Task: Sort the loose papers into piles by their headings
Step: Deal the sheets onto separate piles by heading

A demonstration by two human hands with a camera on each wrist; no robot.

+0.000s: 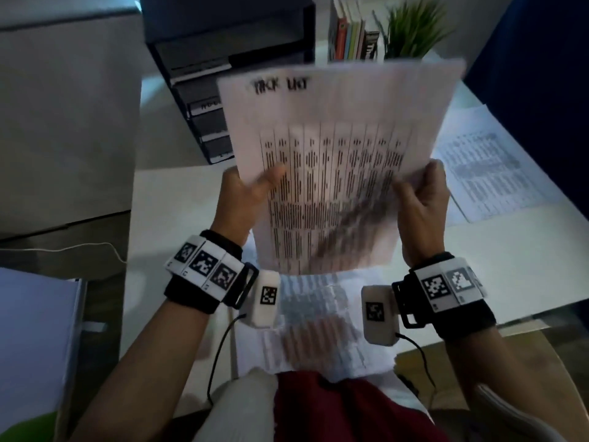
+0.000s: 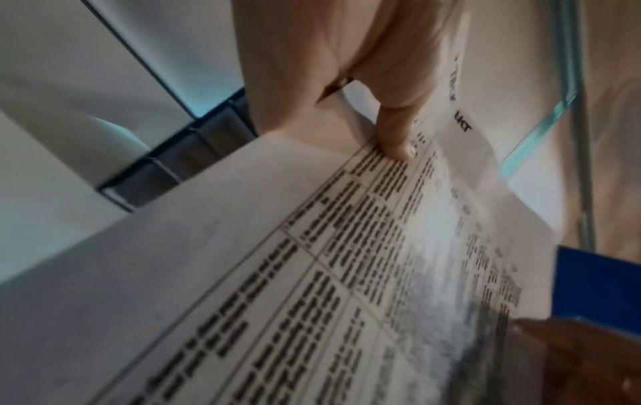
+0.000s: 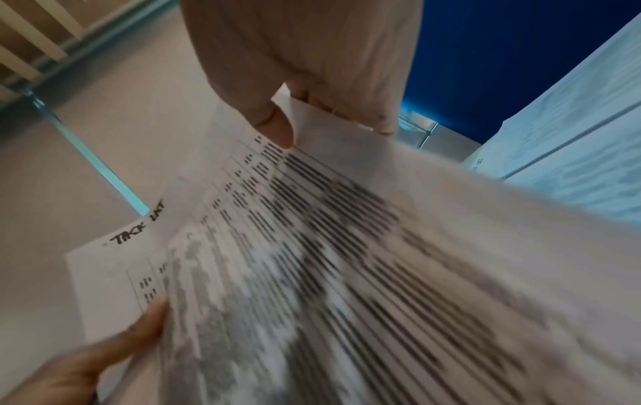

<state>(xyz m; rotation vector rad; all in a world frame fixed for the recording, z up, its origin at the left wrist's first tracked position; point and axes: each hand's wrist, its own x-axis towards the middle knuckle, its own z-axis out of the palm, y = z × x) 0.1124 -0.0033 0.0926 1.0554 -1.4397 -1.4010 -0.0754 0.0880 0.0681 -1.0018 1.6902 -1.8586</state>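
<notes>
I hold a white printed sheet (image 1: 334, 148) upright above the desk; it carries a table of text and a handwritten heading that looks like "TASK LIST". My left hand (image 1: 251, 193) pinches its left edge, thumb on the front. My right hand (image 1: 420, 199) pinches its right edge. The same sheet (image 2: 346, 274) fills the left wrist view under my left thumb (image 2: 395, 131). In the right wrist view the sheet (image 3: 312, 260) is gripped between thumb and fingers (image 3: 274, 123). More printed papers (image 1: 318, 323) lie flat on the desk below my wrists.
Another printed paper (image 1: 490, 167) lies on the white desk (image 1: 178, 218) at the right. A black drawer unit (image 1: 207, 90) stands at the back, with books (image 1: 350, 30) and a green plant (image 1: 414, 27) beside it. A blue wall (image 1: 541, 74) bounds the right side.
</notes>
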